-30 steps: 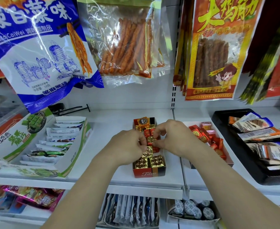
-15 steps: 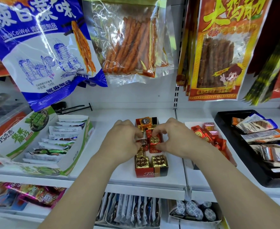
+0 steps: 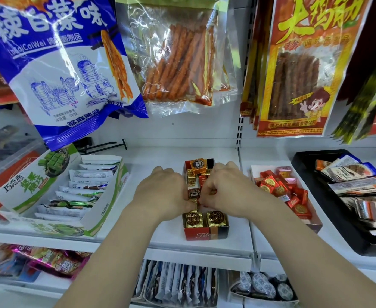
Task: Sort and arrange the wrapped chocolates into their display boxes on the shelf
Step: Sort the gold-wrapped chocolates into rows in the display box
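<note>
Nearest, on the lower shelf, upright sachets (image 3: 178, 283) and a tub of lidded cups (image 3: 260, 285) are standing under the white shelf (image 3: 182, 256). Both forearms are reaching up over its edge.

The red display box (image 3: 201, 235) is sitting at the front of that shelf. Its front pair (image 3: 193, 219) of gold chocolates is lying side by side against the front wall. Just behind them the left grip (image 3: 160, 192) and right grip (image 3: 229, 187) are meeting with curled fingers. Both are pinching a gold-wrapped chocolate (image 3: 194, 205) in the middle of the box.

Compared with half a second ago, the fingertips are working lower, closer to the front pair. The right grip is now covering the red and gold pieces that showed between the hands then. The box itself is sitting where it was.

A brown-labelled chocolate (image 3: 193, 193) is showing just above the pinch. An orange chocolate (image 3: 198, 164) is resting on top at the back of the box.

To the left, a green-and-white box (image 3: 107, 212) is holding wrapped bars. To the right, red-wrapped chocolates (image 3: 278, 187) are lying loose in a white box, and beyond them a black tray (image 3: 304, 161) is holding flat packets.

Farthest back, a blue bag (image 3: 60, 74), a clear bag of sticks (image 3: 178, 63) and a red-and-yellow bag (image 3: 298, 74) are hanging overhead.
</note>
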